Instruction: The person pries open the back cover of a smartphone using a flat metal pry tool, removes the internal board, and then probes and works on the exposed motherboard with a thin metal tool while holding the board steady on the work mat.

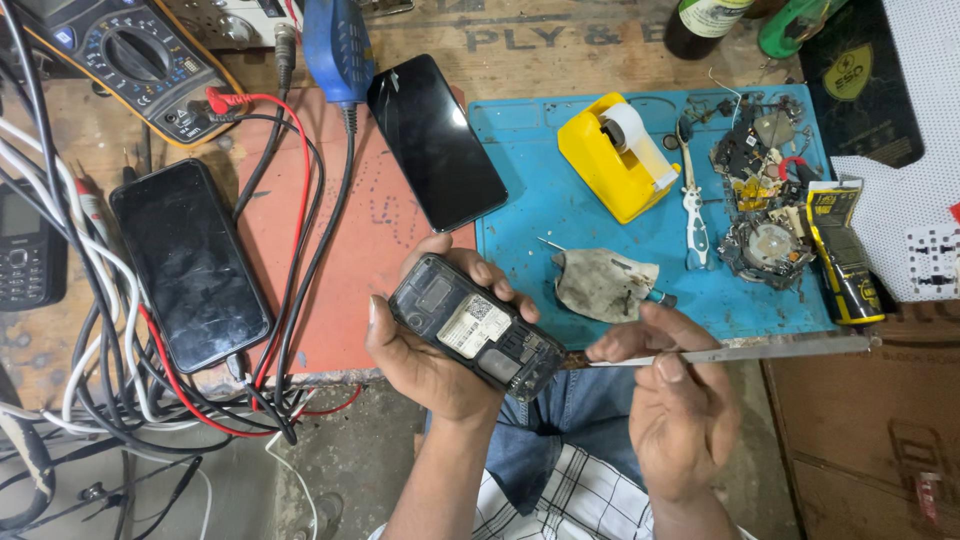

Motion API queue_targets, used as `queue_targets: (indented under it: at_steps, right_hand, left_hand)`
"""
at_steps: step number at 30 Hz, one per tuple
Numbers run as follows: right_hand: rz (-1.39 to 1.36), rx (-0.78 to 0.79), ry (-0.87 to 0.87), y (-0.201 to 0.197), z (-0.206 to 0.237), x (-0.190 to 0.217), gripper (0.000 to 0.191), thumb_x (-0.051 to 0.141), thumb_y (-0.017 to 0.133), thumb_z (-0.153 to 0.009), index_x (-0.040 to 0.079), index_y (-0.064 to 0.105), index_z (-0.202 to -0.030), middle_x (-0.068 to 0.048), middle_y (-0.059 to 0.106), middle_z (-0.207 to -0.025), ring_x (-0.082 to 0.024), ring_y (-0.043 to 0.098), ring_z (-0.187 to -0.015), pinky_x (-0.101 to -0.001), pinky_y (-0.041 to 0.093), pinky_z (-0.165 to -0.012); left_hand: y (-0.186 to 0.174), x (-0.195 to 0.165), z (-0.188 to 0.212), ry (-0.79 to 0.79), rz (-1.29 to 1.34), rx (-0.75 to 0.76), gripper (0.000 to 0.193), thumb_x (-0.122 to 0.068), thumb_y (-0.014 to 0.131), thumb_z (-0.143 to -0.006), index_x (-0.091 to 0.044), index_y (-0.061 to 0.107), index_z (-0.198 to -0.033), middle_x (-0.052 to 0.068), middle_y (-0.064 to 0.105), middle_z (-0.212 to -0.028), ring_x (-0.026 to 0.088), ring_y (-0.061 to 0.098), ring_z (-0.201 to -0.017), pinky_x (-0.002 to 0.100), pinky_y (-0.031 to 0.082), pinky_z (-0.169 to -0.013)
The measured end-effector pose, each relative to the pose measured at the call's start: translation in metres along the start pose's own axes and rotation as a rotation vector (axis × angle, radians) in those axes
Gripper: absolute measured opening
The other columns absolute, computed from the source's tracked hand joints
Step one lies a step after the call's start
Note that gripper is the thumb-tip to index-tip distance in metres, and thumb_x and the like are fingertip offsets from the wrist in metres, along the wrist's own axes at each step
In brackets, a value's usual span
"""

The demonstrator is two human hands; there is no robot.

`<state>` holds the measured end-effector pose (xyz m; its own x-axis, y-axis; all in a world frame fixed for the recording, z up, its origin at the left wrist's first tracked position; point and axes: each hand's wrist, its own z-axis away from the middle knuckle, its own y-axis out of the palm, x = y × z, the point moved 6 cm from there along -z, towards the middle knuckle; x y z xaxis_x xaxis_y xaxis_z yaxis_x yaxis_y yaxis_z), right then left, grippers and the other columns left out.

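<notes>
1. The left hand (425, 355) sits in the lower middle of the frame, fingers curled around a small opened handset (475, 328) with its back cover off — the inner label and dark frame face up.
2. The right hand (680, 400), just right of it, pinches a long flat metal tool (740, 351) between thumb and fingers; the tool runs out level toward the right edge of the frame.
3. The tool's tip meets the handset's lower right end, though whether it is slipped into the seam or only resting against it is hard to tell from this angle.
4. Above the hands lies a blue work mat (560, 215) carrying a yellow tape dispenser (618, 155), a grey stained rag (603, 283), white tweezers (694, 205) and a heap of small dismantled parts (762, 200) in the upper right.
5. A black smartphone (435, 140) lies screen up across the mat's left edge and the red board (350, 250) beside it.
6. A second black smartphone (190, 262) rests at the left among tangled cables (110, 380) — red, black and white.
7. A multimeter (130, 55) fills the upper left corner, and a yellow-and-black glue tube (840, 255) lies at the mat's right edge.
</notes>
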<state>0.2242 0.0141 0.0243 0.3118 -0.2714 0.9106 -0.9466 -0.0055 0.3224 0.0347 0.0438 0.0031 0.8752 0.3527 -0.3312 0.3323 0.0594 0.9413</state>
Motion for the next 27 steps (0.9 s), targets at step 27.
queue_targets:
  at_steps: [27]
  right_hand:
    - [-0.083,0.208,0.031,-0.004,-0.001,-0.001,0.039,-0.006,0.06,-0.104,0.002,0.058,-0.142,-0.025,0.061,-0.145,-0.027,0.072,-0.11,-0.0442,0.061,-0.101]
  left_hand:
    - [0.001,0.003,-0.014,-0.048,0.05,-0.071,0.068,-0.053,0.031,-0.109,-0.002,0.045,-0.151,0.014,0.061,-0.109,0.024,0.062,-0.096,0.042,0.057,-0.078]
